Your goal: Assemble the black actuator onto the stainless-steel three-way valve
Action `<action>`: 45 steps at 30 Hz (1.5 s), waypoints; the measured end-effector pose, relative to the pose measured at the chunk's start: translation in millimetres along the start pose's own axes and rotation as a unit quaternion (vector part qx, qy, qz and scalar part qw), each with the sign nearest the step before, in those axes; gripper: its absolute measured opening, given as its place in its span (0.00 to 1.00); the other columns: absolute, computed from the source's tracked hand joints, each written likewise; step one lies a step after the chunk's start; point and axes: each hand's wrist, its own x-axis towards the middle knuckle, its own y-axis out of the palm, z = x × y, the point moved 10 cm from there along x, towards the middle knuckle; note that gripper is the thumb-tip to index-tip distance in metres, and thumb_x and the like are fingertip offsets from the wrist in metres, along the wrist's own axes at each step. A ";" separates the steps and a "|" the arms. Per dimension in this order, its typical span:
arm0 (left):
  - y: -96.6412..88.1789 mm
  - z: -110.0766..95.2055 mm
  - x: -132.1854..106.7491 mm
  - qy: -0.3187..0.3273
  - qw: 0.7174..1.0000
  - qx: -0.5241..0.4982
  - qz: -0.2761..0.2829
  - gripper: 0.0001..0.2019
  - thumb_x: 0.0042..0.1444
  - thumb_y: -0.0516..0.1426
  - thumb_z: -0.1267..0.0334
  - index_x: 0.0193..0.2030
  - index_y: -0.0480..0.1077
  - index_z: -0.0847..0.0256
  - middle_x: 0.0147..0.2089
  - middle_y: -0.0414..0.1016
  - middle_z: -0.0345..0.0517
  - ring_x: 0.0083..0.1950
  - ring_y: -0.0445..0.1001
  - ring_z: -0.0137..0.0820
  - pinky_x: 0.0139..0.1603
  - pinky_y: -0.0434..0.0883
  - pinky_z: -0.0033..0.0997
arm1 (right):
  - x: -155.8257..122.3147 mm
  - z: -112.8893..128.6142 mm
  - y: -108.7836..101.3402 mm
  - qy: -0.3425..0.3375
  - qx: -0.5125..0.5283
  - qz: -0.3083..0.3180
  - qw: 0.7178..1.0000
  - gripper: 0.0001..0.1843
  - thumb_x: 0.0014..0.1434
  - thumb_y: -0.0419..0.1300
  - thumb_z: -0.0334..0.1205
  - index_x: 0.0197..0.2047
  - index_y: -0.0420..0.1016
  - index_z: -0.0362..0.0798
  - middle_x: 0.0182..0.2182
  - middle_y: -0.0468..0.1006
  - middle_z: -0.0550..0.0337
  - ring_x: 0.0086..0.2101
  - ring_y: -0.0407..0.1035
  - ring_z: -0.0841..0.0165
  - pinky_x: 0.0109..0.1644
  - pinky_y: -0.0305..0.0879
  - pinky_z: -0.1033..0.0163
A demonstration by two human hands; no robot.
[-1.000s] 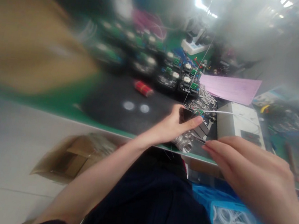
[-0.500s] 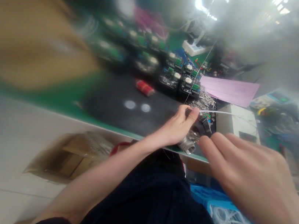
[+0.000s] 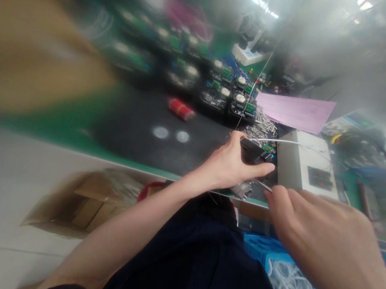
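My left hand (image 3: 227,166) reaches over the bench's near edge. Its thumb is spread away from its fingers, with a black part (image 3: 252,147) in the gap; I see no firm grip on it. A white cable (image 3: 283,141) runs from near the fingertips to the right. My right hand (image 3: 319,219) is closed around a slim metal tool (image 3: 262,185), whose tip points towards the left thumb; its exact kind is unclear. Below the left hand, a grey metal cylinder (image 3: 243,190) lies at the edge.
Several black-cased circuit boards (image 3: 243,104) stand behind, beside a heap of small metal pins (image 3: 265,124) and a pink sheet (image 3: 296,112). A white box (image 3: 305,162) sits right. A red roll (image 3: 181,109) lies on the black mat (image 3: 136,141). Below is a blue crate (image 3: 259,249) of white cables.
My left thumb has moved off the fingers and spread to the right, away from the white cable's end. My right hand has shifted slightly right and down, and its metal tool now shows.
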 end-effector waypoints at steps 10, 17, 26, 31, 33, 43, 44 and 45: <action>-10.9 12.8 0.0 0.023 0.998 -0.056 -0.012 0.35 0.58 0.70 0.37 0.59 0.63 0.56 0.56 0.79 0.49 0.55 0.78 0.43 0.54 0.73 0.40 | -18.9 -2.2 89.1 0.051 0.102 -0.117 0.987 0.11 0.75 0.55 0.36 0.38 0.72 0.45 0.19 0.68 0.66 0.19 0.62 0.70 0.29 0.44 0.60; -2.5 8.7 -2.0 -0.026 0.998 -0.057 0.024 0.39 0.58 0.67 0.32 0.62 0.57 0.56 0.56 0.78 0.52 0.56 0.79 0.47 0.59 0.72 0.46 | -28.3 -23.3 46.0 0.052 0.128 -0.081 0.987 0.09 0.75 0.60 0.41 0.49 0.79 0.46 0.29 0.80 0.62 0.22 0.65 0.71 0.31 0.45 0.59; 17.1 -5.3 2.1 -0.005 1.000 0.002 0.024 0.46 0.53 0.66 0.24 0.63 0.56 0.55 0.63 0.72 0.61 0.64 0.73 0.57 0.63 0.70 0.56 | -16.5 -26.5 13.5 0.046 0.087 -0.043 0.994 0.16 0.73 0.55 0.38 0.32 0.76 0.48 0.20 0.76 0.60 0.17 0.67 0.66 0.28 0.37 0.59; 16.6 -5.4 3.2 0.014 1.000 0.001 0.006 0.44 0.53 0.70 0.30 0.62 0.57 0.54 0.62 0.74 0.57 0.61 0.76 0.53 0.60 0.72 0.51 | -5.8 -14.1 25.8 0.022 0.035 0.067 0.997 0.06 0.56 0.64 0.25 0.32 0.76 0.46 0.20 0.75 0.60 0.16 0.70 0.61 0.27 0.31 0.58; 15.8 -3.7 3.9 0.012 1.000 -0.008 0.003 0.44 0.51 0.73 0.34 0.62 0.57 0.55 0.59 0.76 0.55 0.58 0.77 0.49 0.59 0.73 0.48 | -4.1 -9.9 31.5 0.020 0.029 0.098 0.995 0.07 0.54 0.64 0.23 0.36 0.78 0.42 0.20 0.76 0.59 0.15 0.70 0.62 0.26 0.30 0.57; 6.1 -5.4 -0.1 0.000 1.000 -0.012 0.011 0.36 0.54 0.72 0.47 0.61 0.59 0.53 0.49 0.79 0.44 0.50 0.81 0.44 0.53 0.76 0.43 | 3.3 -5.5 47.3 0.004 0.121 0.127 0.985 0.08 0.59 0.58 0.22 0.40 0.72 0.42 0.23 0.76 0.59 0.18 0.70 0.66 0.23 0.34 0.59; 5.9 -2.6 -1.0 -0.017 1.000 -0.015 0.016 0.36 0.54 0.72 0.47 0.62 0.58 0.52 0.48 0.79 0.42 0.48 0.81 0.43 0.52 0.77 0.43 | 4.4 -4.1 45.0 -0.009 0.136 0.119 0.983 0.07 0.60 0.58 0.22 0.38 0.71 0.43 0.25 0.76 0.59 0.18 0.69 0.67 0.23 0.36 0.59; 3.9 2.2 -1.3 -0.038 0.999 -0.011 0.009 0.34 0.56 0.70 0.47 0.63 0.59 0.51 0.47 0.79 0.41 0.47 0.81 0.43 0.51 0.78 0.44 | 5.7 -1.5 43.0 -0.026 0.151 0.110 0.982 0.07 0.60 0.58 0.24 0.37 0.70 0.44 0.27 0.76 0.58 0.19 0.68 0.68 0.22 0.37 0.60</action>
